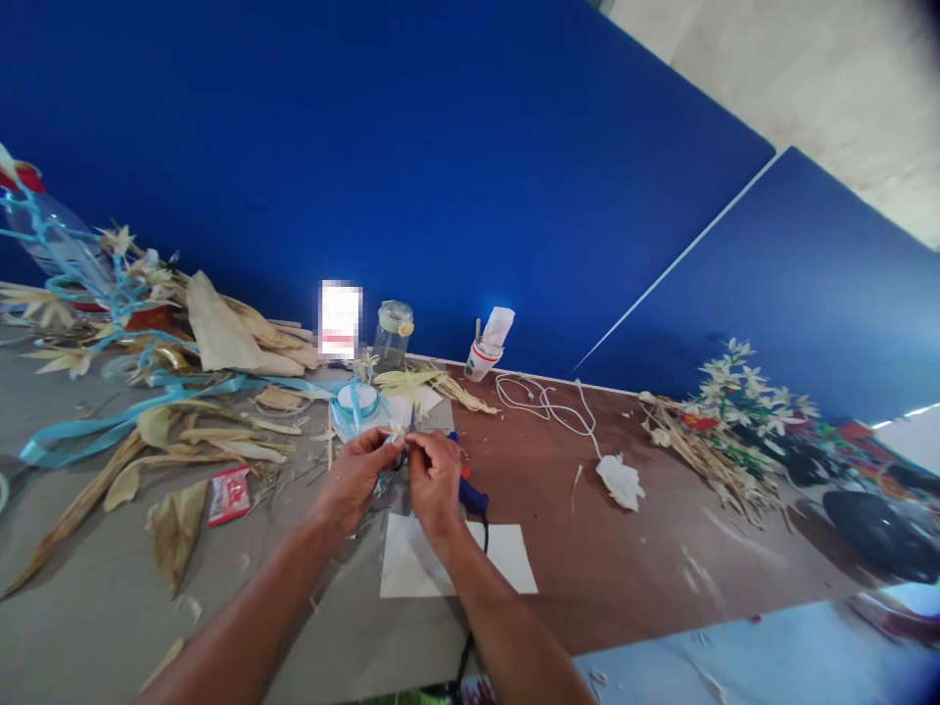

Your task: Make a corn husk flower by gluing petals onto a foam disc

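My left hand [358, 477] and my right hand [435, 474] are close together over the middle of the table, fingertips nearly touching. Both have their fingers pinched around a small pale piece [398, 434], too small to make out clearly. A blue tool with a black cord [474, 497] lies just right of my right hand, partly hidden by it. Beneath my wrists is a white sheet [506, 553]. Beyond my left hand sits a roll of light blue ribbon [356, 400], and a pale husk flower [411, 387] is just past my fingertips.
Dried husks [242, 328] and blue ribbon [110, 426] cover the left side, near a red packet [229, 495]. Behind stand a glass jar [393, 333] and a paper cup [481, 361]. A white cable [547, 401], crumpled tissue [621, 482] and white flowers [741, 392] lie rightward.
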The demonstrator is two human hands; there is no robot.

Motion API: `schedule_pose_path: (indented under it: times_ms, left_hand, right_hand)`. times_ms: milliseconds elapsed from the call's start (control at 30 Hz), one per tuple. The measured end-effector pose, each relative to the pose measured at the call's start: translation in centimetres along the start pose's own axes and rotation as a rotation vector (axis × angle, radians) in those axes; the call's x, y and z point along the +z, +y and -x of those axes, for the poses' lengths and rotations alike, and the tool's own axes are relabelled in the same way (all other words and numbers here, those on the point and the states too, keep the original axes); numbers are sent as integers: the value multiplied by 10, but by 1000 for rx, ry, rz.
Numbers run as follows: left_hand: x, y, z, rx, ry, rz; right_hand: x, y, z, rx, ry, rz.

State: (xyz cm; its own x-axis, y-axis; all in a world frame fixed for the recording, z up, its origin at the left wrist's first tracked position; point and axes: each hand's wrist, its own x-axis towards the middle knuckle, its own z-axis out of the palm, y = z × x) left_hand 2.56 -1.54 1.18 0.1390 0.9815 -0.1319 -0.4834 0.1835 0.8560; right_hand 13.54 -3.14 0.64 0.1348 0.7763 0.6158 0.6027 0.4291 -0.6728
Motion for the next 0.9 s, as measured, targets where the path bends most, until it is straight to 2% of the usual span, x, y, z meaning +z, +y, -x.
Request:
schedule_pose_path:
  times_ms: [200,333,500,700,800,900]
  left_hand:
    - [4,0,0,5,79,-21]
    - [0,0,-3,35,117,-38]
    - [-3,3,-3,27,72,-10]
    - [-7,3,-5,1,-80,-4]
    - [-10,-1,-8,0,-108,-35]
    - [-11,-4,-9,-9,-70,-25]
  right_hand:
    - [2,1,1,20,-13,-26]
    - [2,4,2,137,-69,-244]
    - [4,10,0,453,-38,-504]
    - [5,11,-1,634,-238,-690]
    - [5,8,-1,679,-250,-759]
    - [5,4,-2,640,-207,-755]
